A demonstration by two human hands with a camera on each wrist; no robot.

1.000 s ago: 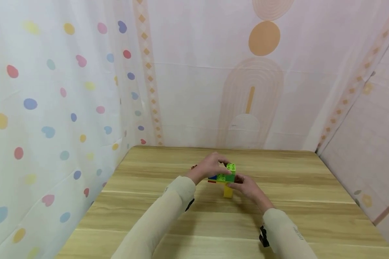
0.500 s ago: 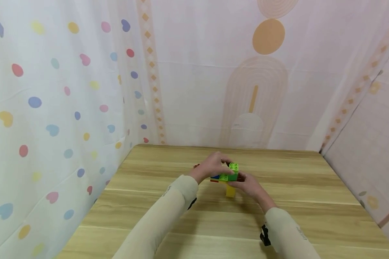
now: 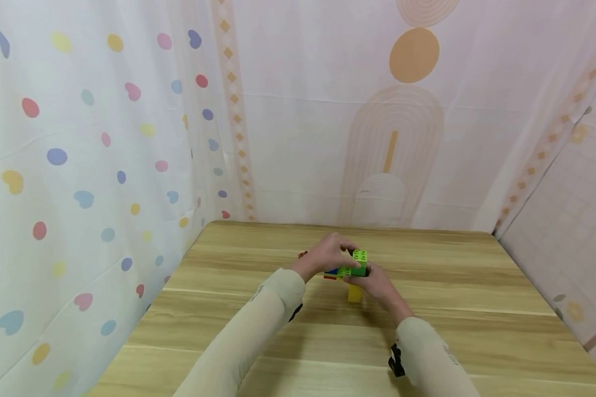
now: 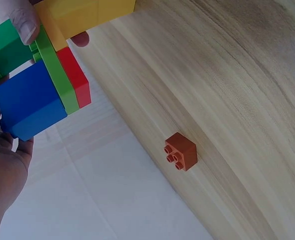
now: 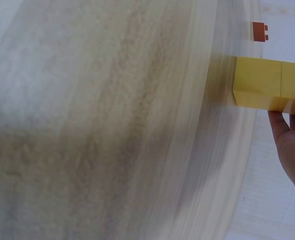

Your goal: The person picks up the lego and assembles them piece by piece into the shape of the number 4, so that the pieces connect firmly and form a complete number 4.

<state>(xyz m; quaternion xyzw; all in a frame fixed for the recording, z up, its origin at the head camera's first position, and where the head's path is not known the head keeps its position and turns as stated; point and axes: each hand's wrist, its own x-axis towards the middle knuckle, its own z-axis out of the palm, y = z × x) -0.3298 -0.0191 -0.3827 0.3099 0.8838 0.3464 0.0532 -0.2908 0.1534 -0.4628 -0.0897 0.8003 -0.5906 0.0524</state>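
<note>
My left hand [image 3: 329, 255] holds a built-up piece of toy building bricks from above, its thumb at the front near a green brick [image 3: 358, 269] with a light-green studded brick [image 3: 360, 255] above it. My right hand [image 3: 377, 280] grips the same piece lower on its right side, around the yellow bricks [image 5: 260, 82]. In the left wrist view, a blue brick [image 4: 30, 102] and a red brick [image 4: 75, 77] sit on opposite faces of a light-green plate [image 4: 55, 70]. The hands partly hide the piece.
A loose brown-orange brick [image 4: 182, 152] lies on the wooden table [image 3: 258, 248] beyond the left wrist, near the far edge. Patterned curtains [image 3: 298, 138] hang behind the table and along both sides.
My right hand has shifted slightly left along the piece, its thumb now farther across the front. The left hand keeps its grip. The head view has turned a little to the left.
</note>
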